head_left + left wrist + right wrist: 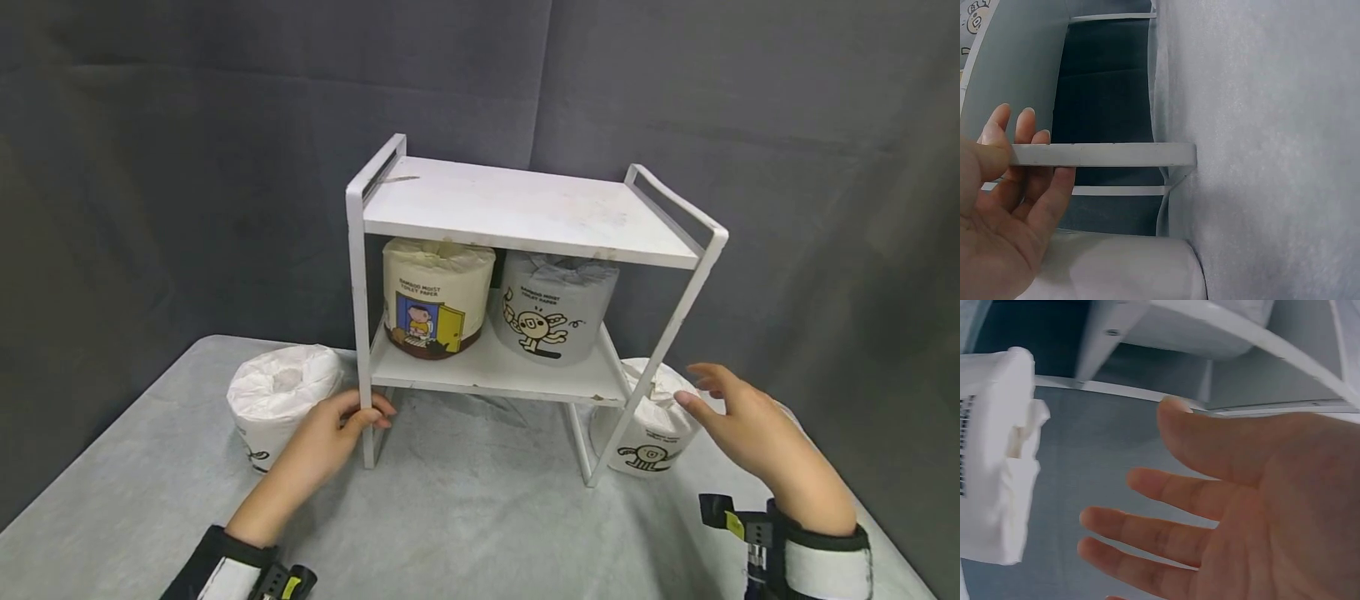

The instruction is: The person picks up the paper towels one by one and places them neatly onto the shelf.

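A white two-tier shelf rack (495,204) stands on the cloth-covered table. My left hand (330,433) grips its front left leg low down, with the thumb on one side and fingers round the other; the left wrist view shows the leg (1110,155) between them. Beyond the rack's right side, my right hand (757,425) hovers with fingers spread and nothing in them. Nearest to it is a white wrapped toilet paper roll (652,442), partly behind the right leg. In the right wrist view that roll (991,456) lies apart from the fingertips.
On the lower tier sit a cream toilet paper roll (438,283) with a cartoon print and a grey-looking roll (555,308). Another white roll (281,392) stands left of the rack, beside my left forearm. A dark curtain (247,192) hangs behind the table (480,517).
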Demonstrator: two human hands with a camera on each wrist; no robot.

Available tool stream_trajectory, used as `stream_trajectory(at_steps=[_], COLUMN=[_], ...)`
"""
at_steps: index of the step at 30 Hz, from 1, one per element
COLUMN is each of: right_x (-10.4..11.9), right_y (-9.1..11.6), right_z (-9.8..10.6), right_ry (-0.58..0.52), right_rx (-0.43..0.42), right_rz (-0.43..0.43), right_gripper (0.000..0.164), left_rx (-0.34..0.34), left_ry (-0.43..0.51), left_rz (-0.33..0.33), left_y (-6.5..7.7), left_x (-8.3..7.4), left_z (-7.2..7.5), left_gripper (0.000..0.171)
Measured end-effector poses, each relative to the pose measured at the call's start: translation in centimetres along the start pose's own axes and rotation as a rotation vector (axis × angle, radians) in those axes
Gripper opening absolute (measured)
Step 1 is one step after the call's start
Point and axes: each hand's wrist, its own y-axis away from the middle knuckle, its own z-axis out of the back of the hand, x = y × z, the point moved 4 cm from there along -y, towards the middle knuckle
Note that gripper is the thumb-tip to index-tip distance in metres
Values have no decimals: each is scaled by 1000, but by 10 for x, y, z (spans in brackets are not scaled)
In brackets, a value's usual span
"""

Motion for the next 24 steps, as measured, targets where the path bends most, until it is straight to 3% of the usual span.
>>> stream_trajectory(at_steps=[18, 24], right_x=[-8, -7], right_y=[-22, -24], right_z=[-29, -31], right_ry=[-108, -112], right_rx=[68, 20], right_rz=[115, 136], right_gripper=[65, 56], left_rx=[5, 2], left_ry=[3, 5], left_rz=[-4, -10], left_y=[0, 0], left_x=[1, 1], left_z=[0, 0], left_gripper=[17, 18])
